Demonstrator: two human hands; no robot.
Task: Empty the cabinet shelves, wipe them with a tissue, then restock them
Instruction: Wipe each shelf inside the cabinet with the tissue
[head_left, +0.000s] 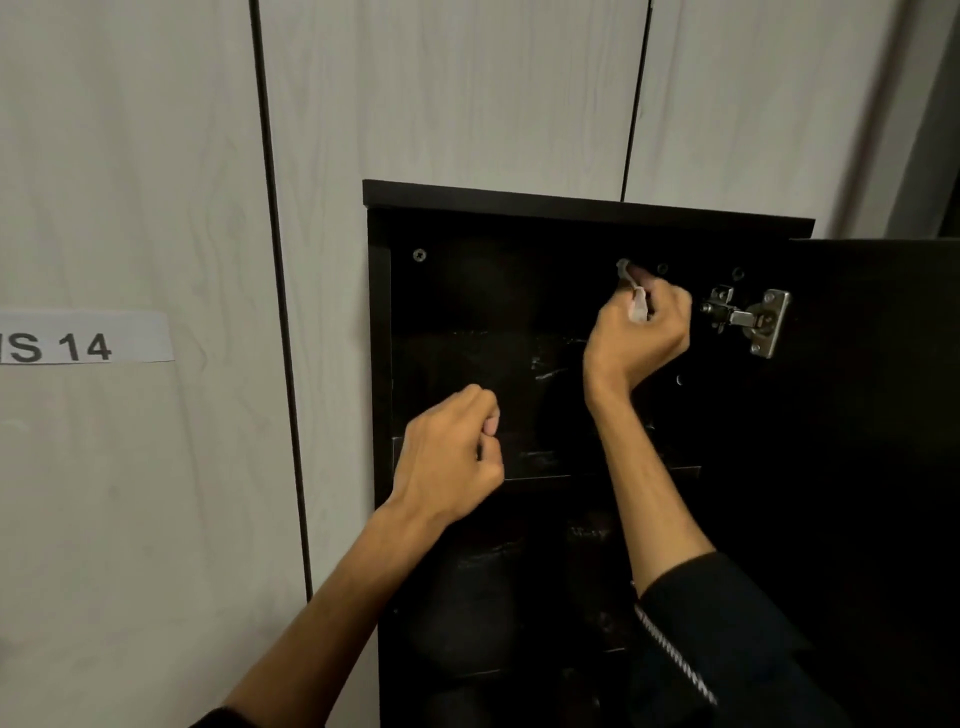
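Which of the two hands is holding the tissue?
The right hand, raised inside the dark cabinet beside the metal hinge, pinches the tissue. The left hand, lower down, is curled and holds nothing.

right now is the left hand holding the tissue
No, the tissue is pinched in the right hand inside the cabinet; the left hand is curled on nothing.

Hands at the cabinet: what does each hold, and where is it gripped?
Right hand pinches a crumpled tissue near its lower end; left hand holds nothing.
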